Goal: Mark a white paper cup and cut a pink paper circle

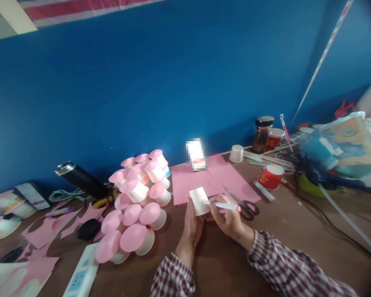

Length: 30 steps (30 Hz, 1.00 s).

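The left hand [192, 225] is closed around a small white paper cup [199, 200] and holds it up a little over the brown table [266, 239]. The cup is tipped, so its side faces up. The right hand [227, 216] is closed around a white pen [224, 205] with a pink end. The tip of the pen touches the side of the cup. Both arms wear red and white checked sleeves [284, 268].

Just to the right of the right hand lie scissors [245, 204] with black handles. They rest partly on flat pink paper [210, 179] that lies on the table behind the cup. To the left of the hands is a big pile of white cups with pink tops [136, 202]. Near that pile are a black mouse [89, 229], a black bottle [80, 179] lying on its side, and cut bits of pink paper [46, 231]. A white power strip [82, 276] lies at the near edge.

To the right of the pink paper stands a red cup [270, 176]. Farther back are a white cup turned upside down [236, 153], a brown jar with a black lid [262, 134] and another red cup [275, 138]. On the far right is a heap of bags and wires [336, 156]. A blue wall [173, 82] stands behind the table
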Each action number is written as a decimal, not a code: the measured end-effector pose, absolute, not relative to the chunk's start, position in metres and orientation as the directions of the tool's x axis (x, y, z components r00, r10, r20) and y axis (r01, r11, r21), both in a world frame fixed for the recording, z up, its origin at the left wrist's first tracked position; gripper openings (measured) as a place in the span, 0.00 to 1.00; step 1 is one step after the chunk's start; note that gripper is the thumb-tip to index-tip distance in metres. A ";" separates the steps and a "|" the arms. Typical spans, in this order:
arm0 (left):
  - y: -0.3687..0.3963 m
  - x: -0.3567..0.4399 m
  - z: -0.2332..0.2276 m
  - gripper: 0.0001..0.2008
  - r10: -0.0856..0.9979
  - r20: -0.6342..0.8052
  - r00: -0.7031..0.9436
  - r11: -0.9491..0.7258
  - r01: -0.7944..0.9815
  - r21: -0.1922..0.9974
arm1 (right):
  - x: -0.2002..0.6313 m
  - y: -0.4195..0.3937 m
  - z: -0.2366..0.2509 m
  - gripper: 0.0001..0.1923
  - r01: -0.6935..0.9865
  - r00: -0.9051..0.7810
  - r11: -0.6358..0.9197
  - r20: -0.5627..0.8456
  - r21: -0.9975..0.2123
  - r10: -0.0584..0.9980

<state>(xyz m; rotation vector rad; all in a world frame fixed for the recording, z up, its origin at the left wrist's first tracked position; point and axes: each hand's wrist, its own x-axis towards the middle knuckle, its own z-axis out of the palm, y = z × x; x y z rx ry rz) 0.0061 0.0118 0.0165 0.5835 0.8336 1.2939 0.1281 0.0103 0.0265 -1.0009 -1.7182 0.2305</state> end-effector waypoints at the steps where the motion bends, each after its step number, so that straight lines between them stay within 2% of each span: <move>1: 0.012 0.006 0.016 0.27 0.978 -0.197 0.069 0.198 -0.603 0.772 | 0.128 0.010 0.027 0.04 0.503 -0.063 0.626 0.697 -0.596 0.714; 7: 0.011 0.005 0.010 0.23 0.982 -0.175 0.070 0.182 -0.599 0.780 | 0.126 0.010 0.027 0.05 0.492 -0.060 0.620 0.687 -0.611 0.724; 12: 0.011 0.004 0.012 0.24 0.978 -0.186 0.093 0.203 -0.622 0.756 | 0.125 0.009 0.027 0.05 0.491 -0.063 0.599 0.661 -0.632 0.748; 21: 0.010 0.005 0.017 0.26 0.976 -0.168 0.140 0.219 -0.657 0.722 | 0.129 0.013 0.010 0.07 0.355 0.079 0.510 0.569 -0.783 0.818; 25: 0.010 0.005 0.016 0.29 0.971 -0.167 0.169 0.238 -0.677 0.696 | 0.128 0.014 0.013 0.06 0.383 0.065 0.532 0.597 -0.755 0.800; 30: 0.013 0.004 0.013 0.24 0.987 -0.129 0.091 0.155 -0.728 0.668 | 0.127 0.013 0.024 0.05 0.445 0.048 0.619 0.707 -0.648 0.706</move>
